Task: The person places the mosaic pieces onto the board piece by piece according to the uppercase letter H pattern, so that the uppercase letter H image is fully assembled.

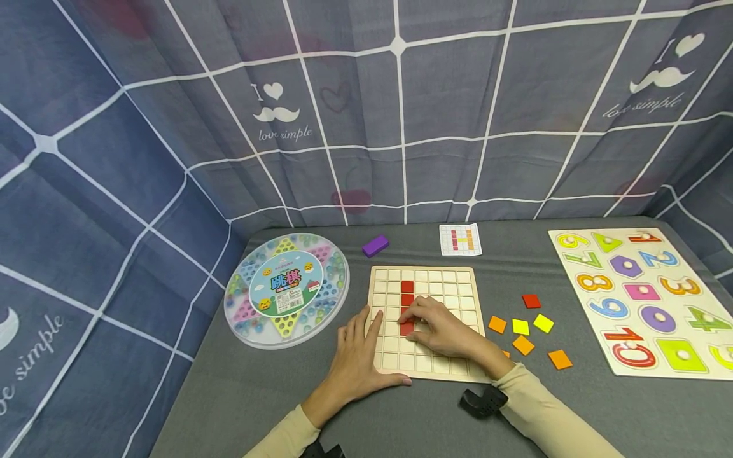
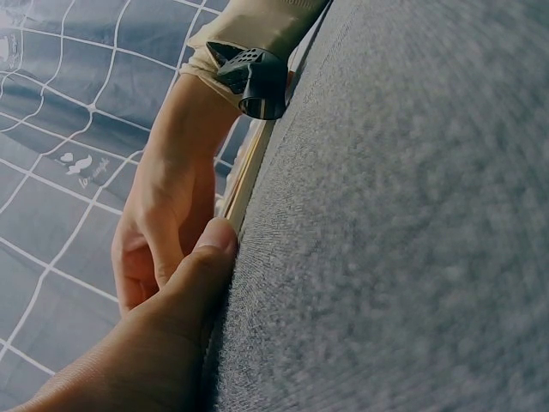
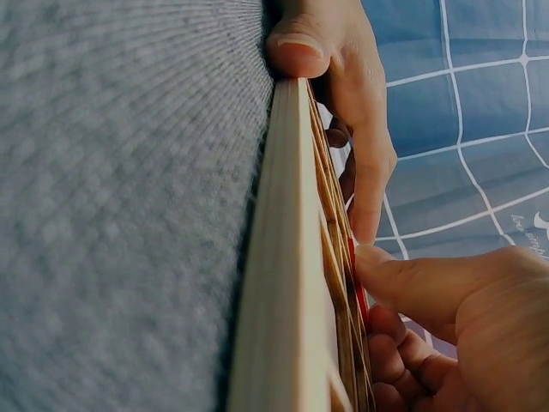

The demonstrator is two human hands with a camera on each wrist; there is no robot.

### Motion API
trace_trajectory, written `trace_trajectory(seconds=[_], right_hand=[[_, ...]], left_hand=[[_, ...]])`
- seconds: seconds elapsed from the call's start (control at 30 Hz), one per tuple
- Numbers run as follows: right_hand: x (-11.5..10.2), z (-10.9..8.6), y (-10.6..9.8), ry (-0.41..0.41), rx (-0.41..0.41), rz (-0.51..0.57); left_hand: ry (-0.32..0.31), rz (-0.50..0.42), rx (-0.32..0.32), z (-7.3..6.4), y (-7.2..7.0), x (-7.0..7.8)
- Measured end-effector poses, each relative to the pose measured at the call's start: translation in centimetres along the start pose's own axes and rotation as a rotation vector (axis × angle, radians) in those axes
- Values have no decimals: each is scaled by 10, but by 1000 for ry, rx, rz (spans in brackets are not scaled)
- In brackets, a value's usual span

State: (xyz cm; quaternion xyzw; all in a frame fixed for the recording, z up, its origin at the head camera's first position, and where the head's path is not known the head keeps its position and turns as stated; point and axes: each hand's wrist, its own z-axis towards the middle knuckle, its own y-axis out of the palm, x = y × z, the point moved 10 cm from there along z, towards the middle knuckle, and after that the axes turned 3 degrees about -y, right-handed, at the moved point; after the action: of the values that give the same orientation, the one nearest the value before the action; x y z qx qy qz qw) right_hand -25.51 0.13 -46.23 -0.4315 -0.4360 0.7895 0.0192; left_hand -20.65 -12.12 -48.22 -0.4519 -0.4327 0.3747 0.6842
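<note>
A wooden grid board [image 1: 424,375] lies on the table with a column of red square tiles [image 1: 407,287] in its cells. Over the lower end of that column, my right hand [image 1: 438,326] pinches a red tile [image 1: 406,328] between thumb and fingers. In the right wrist view, the thumb touches the red tile's [image 3: 359,287] edge, low against the board. My left hand [image 1: 357,356] rests at the board's left side with its fingers spread, the thumb along the near edge. The left wrist view shows that thumb [image 2: 216,236] against the board's rim.
Loose orange, yellow and red tiles [image 1: 520,327] lie right of the board. Behind it are a pattern card [image 1: 460,249] and a purple block [image 1: 375,245]. A round Chinese checkers box [image 1: 321,331] stands left, a number-and-shape puzzle board [image 1: 598,305] right. A gridded curtain [image 1: 355,172] closes off the back.
</note>
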Motion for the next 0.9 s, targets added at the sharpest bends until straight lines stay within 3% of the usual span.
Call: trace_trajectory(seconds=[0.3,0.5,0.73,0.9], right_hand=[[-1,-2,0,-10,-20,-35],[-9,-3,-7,-58,-15,-42],[-9,-8,-31,-134,58,-3],[16,-24,-61,-83,144,-17]], left_hand=[[-4,5,-5,0,2,0],[4,-4,1,0,1,2],[4,-5,0,0,1,2],[-9,-5,-5,0,2,-1]])
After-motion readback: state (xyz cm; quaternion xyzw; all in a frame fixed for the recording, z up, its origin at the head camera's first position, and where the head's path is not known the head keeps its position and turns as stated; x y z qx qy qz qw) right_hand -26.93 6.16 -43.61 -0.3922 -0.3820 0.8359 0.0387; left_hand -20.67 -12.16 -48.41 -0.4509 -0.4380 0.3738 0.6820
